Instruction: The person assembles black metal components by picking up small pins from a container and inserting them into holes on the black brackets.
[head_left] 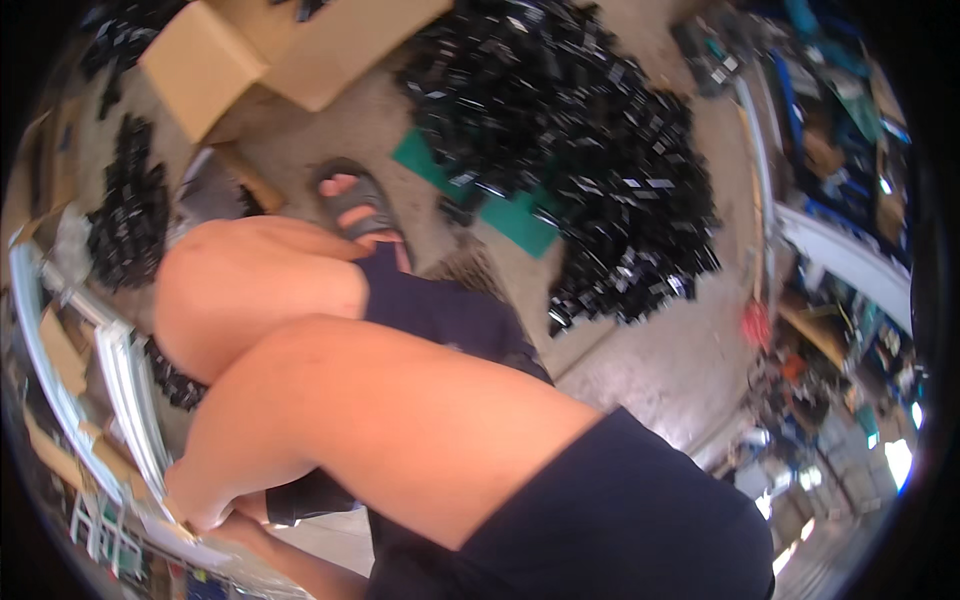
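Observation:
My right arm, in a dark sleeve at the shoulder, reaches across to the lower left. At its end my right hand is turned down, with its fingers hidden and blurred. Close beside it, my left hand comes up from the lower edge; its fingers do not show clearly either. Both are nearest the lower ends of some long white strips on the left. Whether either hand holds anything cannot be made out. My bent knee and sandaled foot are beyond the arm.
A large heap of shiny black pieces covers the floor at the far middle, partly on a green sheet. An open cardboard box stands far left. More black pieces lie left. Cluttered shelving lines the right.

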